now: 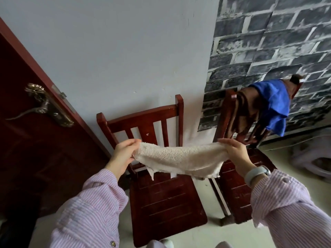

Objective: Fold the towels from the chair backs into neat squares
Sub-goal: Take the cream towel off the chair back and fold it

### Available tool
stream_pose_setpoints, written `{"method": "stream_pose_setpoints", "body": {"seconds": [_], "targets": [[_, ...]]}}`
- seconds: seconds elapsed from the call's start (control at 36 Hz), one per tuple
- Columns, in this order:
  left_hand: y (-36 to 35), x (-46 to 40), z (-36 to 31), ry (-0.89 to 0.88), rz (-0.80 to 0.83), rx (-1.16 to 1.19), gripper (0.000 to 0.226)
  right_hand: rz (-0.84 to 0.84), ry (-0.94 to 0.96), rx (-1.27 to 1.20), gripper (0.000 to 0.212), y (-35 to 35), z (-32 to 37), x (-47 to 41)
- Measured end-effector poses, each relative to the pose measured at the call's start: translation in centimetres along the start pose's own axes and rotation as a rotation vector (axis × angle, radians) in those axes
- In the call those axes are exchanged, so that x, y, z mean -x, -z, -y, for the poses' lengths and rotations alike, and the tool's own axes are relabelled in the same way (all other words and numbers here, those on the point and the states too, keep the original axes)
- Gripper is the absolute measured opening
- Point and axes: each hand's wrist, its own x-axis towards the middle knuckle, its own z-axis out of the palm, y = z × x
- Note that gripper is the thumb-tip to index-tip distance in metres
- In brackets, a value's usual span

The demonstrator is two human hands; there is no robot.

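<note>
Two hands held one cream towel [179, 159] in the air, above the seat of the nearer wooden chair [166, 203]. The left hand [123, 154] pinched the left end of the towel, with its fingers curled round the edge. The right hand [234, 154] gripped the right end in the same way, fingers closed over the cloth. Between the hands the towel was stretched and hung down a little in the middle, and its lower edge looked frayed, with some loose strips. The back of the nearer chair was bare and stood against the pale wall [116, 51].

A second wooden chair [240, 185] stood just beside the first one, to its right. On its back lay a brown towel [245, 111] and a blue towel [274, 104], the blue one partly over the brown one, both hanging down unfolded. Behind this chair the wall had brick-pattern paper [277, 42].

Both arms wore pink striped sleeves [93, 212], and a pale wristband [255, 174] sat on the right wrist. At the left was a dark red door [26, 158] with a metal handle [44, 106].
</note>
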Motion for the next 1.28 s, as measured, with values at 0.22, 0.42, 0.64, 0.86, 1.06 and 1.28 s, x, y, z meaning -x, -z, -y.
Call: {"method": "stream_pose_setpoints", "body": {"seconds": [0.22, 0.42, 0.64, 0.86, 1.06, 1.28], "targets": [[0.7, -0.4, 3.2, -0.161, -0.022, -0.249, 0.022, 0.053, 0.004, 0.279, 0.024, 0.5, -3.0, 0.1], [2.0, -1.4, 7.7, -0.088, 0.156, -0.631, 0.029, 0.188, -0.090, 0.712, 0.032, -2.1, -5.8, 0.7], [2.3, -4.8, 12.2, -0.199, 0.153, -0.960, 0.024, 0.180, 0.062, 0.997, 0.029, -7.2, -8.1, -2.0], [4.0, -7.6, 12.2, -0.382, -0.085, -0.955, 0.027, -0.012, 0.181, 0.831, 0.025, -10.7, -7.2, -3.2], [5.9, -6.1, 16.4, -0.598, 0.000, -0.993, 0.030, -0.070, 0.285, 0.692, 0.012, -11.2, -10.6, 0.8], [5.9, -4.5, 27.7, -0.485, 0.165, -1.130, 0.035, 0.122, 0.032, 0.733, 0.019, -12.1, -21.8, 3.6]]}}
